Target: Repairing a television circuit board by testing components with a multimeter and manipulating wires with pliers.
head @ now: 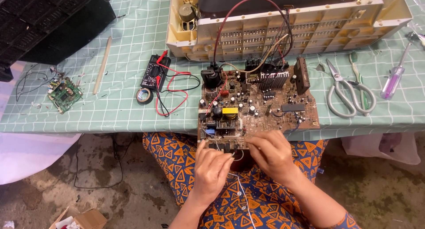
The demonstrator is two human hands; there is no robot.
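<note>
1. The cream casing (292,30) stood open behind the board (256,109); inside it sat a dark tube, cut off by the top edge, and a round part in its left corner. Red and black wires ran from it down to the board.
2. The board lay on the checked cloth (133,43), its near edge hanging over the table toward the person's lap.
3. A black housing (48,21), far left of the board, was cropped by the frame.
4. The right hand (272,153) pinched the board's near edge, fingers curled; what it gripped was too small to tell.
5. The left hand (212,169), just beside it, was half closed on a thin white wire (241,191) below the board.
6. Scissors (349,89) lay right of the board, a meter (155,72) left.
7. A cardboard box (84,219), on the floor left of the board, was cut off; its contents were unclear.
</note>
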